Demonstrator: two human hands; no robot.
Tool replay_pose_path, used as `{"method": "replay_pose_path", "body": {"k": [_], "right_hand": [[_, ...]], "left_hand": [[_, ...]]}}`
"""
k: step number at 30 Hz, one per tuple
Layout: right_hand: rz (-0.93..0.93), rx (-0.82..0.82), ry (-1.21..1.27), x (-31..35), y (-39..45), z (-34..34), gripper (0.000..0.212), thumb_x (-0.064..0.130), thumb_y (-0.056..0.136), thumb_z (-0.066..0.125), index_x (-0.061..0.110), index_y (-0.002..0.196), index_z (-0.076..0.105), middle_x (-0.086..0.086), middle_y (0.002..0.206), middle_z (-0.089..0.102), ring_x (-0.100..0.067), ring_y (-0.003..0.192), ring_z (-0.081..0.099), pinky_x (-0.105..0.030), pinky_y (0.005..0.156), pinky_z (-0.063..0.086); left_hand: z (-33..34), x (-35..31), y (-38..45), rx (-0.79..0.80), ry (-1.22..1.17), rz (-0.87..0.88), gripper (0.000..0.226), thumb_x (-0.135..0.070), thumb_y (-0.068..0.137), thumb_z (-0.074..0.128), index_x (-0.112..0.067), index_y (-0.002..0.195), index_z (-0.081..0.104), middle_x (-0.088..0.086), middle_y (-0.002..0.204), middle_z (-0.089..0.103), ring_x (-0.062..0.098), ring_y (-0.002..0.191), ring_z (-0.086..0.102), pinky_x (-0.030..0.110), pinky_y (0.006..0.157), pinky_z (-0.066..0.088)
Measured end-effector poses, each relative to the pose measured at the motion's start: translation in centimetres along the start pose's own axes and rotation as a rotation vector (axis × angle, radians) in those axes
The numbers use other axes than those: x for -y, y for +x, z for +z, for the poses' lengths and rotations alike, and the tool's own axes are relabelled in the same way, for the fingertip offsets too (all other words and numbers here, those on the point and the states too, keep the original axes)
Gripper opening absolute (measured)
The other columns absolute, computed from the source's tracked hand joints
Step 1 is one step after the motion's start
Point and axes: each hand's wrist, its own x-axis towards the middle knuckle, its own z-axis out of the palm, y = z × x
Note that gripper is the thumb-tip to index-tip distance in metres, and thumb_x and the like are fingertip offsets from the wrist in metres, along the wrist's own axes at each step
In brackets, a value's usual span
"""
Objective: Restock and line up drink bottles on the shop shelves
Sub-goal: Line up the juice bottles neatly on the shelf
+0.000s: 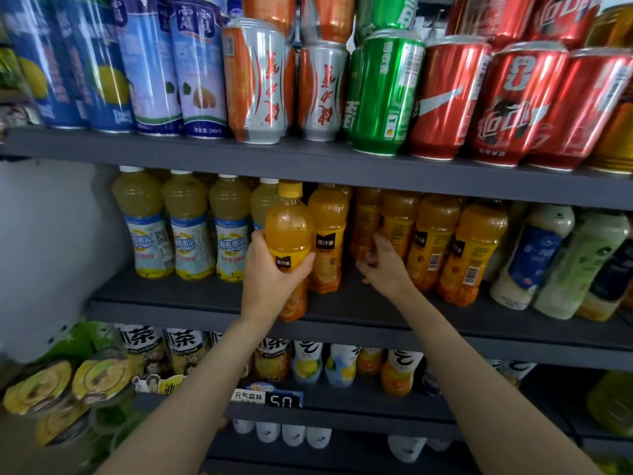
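left hand [270, 269]: my fingers curled round an orange juice bottle [289, 234], held upright at the front edge of the middle shelf [342, 313], not yet set in line.
right hand [383, 265]: fingers loosely spread, holding nothing, reaching into the gap in the orange row [445, 241]; may be touching a rear bottle there, too dark to tell.
gap: one front slot open between the bottle just right of mine and the three further right.
done: pale lemon bottles [188, 228] on the left stand fronted; cans on the top shelf [308, 156] look filled.
left: seat my bottle, close the gap, square the labels. The white and green bottles [548, 258] far right lean; wide lens may exaggerate it.
progress: I judge mid-task on this shelf.
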Motion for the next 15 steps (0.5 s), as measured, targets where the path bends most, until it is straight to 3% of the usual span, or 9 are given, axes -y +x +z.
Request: {"method": "replay_pose_path", "body": {"k": [2,5,7,10,12,15], "right_hand": [[0.042,0.028,-0.016,0.2,1.6,1.4,0.073,0.005,0.087,0.056,0.012,0.147,0.015,-0.009,0.151,0.021,-0.032,0.127,0.043,-0.045,0.090,0.052],[0.144,0.056,0.060,0.5,3.1,3.2,0.088,-0.001,0.087,0.052,0.012,0.149,-0.009,-0.007,0.157,-0.004,-0.036,0.139,0.024,-0.046,0.098,0.047],[0.178,0.007,0.111,0.2,3.7,4.1,0.093,-0.005,0.084,0.051,0.012,0.148,-0.013,-0.005,0.157,-0.008,-0.035,0.141,0.018,-0.050,0.104,0.040],[0.145,-0.070,0.183,-0.1,3.6,4.3,0.086,-0.010,0.082,0.049,0.014,0.150,0.001,-0.010,0.153,0.021,-0.031,0.135,0.033,-0.049,0.107,0.038],[0.120,-0.057,0.174,-0.6,3.0,4.2,0.082,-0.015,0.082,0.047,0.012,0.149,0.009,-0.014,0.142,0.039,-0.028,0.124,0.046,-0.040,0.105,0.040],[0.110,-0.164,0.137,-0.9,3.0,4.4,0.080,-0.016,0.081,0.049,0.004,0.148,0.010,-0.018,0.145,0.034,-0.031,0.131,0.039,-0.035,0.108,0.035]], "left_hand": [[0.0,0.4,0.4,0.009,0.012,-0.016,0.072,-0.053,0.068,0.071,-0.015,0.120,0.039,0.007,0.114,0.055,0.021,0.105,0.056,0.037,0.088,0.051],[0.1,0.5,0.5,0.012,0.015,-0.015,0.070,-0.045,0.071,0.073,-0.012,0.122,0.038,0.008,0.115,0.054,0.022,0.105,0.056,0.038,0.088,0.051],[0.1,0.7,0.6,0.019,0.011,-0.014,0.070,-0.045,0.071,0.073,-0.013,0.122,0.038,0.007,0.115,0.054,0.022,0.105,0.056,0.037,0.088,0.051],[0.2,0.7,0.7,0.015,0.013,-0.016,0.069,-0.047,0.070,0.072,-0.015,0.121,0.038,0.007,0.115,0.054,0.021,0.106,0.055,0.035,0.088,0.051],[0.3,0.7,0.6,0.008,-0.004,-0.023,0.070,-0.049,0.069,0.072,-0.016,0.121,0.038,0.006,0.115,0.054,0.020,0.106,0.055,0.036,0.088,0.051],[0.3,0.9,0.5,0.011,-0.029,-0.035,0.072,-0.052,0.067,0.071,-0.016,0.121,0.038,0.005,0.115,0.054,0.020,0.106,0.056,0.039,0.089,0.051]]}}
